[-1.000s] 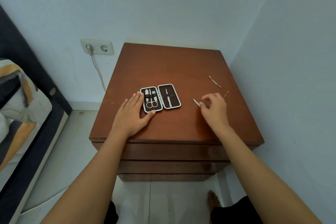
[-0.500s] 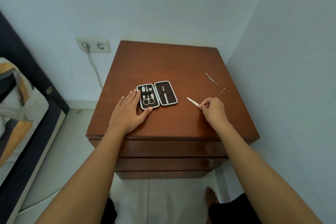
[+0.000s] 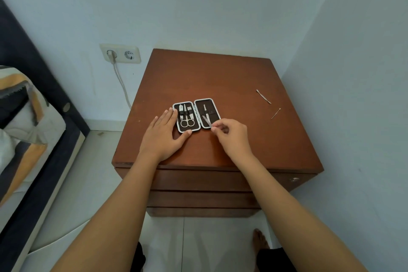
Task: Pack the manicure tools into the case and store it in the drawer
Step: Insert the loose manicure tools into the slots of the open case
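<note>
The manicure case (image 3: 215,108) lies open flat on the brown nightstand (image 3: 216,77), dark inside with a pale rim. Its left half holds scissors (image 3: 187,122) and other small tools; the right half holds one slim tool. My left hand (image 3: 162,137) rests flat against the case's left and near edge. My right hand (image 3: 231,137) pinches a thin metal tool (image 3: 206,121) whose tip lies over the right half. Two more slim tools lie loose at the right: a double-ended pick (image 3: 263,96) and a small stick (image 3: 275,113).
The nightstand stands in a corner, with walls behind and close on the right. Three drawer fronts (image 3: 198,180) show below its top, all shut. A bed (image 3: 24,130) is on the left, and a wall socket (image 3: 120,53) with a plugged cable. My bare foot (image 3: 260,239) is on the tiled floor.
My right hand picked the thin tool off the nightstand top and carried it left to the case's right half. My left hand stayed against the case.
</note>
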The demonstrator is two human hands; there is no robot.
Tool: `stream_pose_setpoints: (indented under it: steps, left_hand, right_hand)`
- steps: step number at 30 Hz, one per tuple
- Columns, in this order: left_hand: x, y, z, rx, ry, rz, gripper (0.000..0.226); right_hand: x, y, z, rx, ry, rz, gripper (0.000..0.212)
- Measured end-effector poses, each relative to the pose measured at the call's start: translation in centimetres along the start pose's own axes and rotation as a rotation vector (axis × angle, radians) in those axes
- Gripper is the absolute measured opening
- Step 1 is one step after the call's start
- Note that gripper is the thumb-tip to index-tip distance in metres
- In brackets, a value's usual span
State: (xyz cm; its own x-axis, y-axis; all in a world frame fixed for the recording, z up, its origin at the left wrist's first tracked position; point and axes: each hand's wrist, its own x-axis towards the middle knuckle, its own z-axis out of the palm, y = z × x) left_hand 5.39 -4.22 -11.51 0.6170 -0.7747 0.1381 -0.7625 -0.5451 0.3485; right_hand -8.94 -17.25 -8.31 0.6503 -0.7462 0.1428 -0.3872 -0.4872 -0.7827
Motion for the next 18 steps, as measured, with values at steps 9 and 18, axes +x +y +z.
stream_pose_setpoints:
  steps: [9, 18]
  left_hand:
    - [0.0, -0.1, 0.2, -0.017, 0.016, 0.013, 0.078]
    - [0.0, -0.1, 0.2, -0.007, 0.012, 0.012, 0.079]
  right_hand:
    - [0.5, -0.8, 1.5, -0.209, -0.033, -0.057, 0.018]
    - [-1.0, -0.2, 2.2, -0.48, -0.001, -0.336, 0.026]
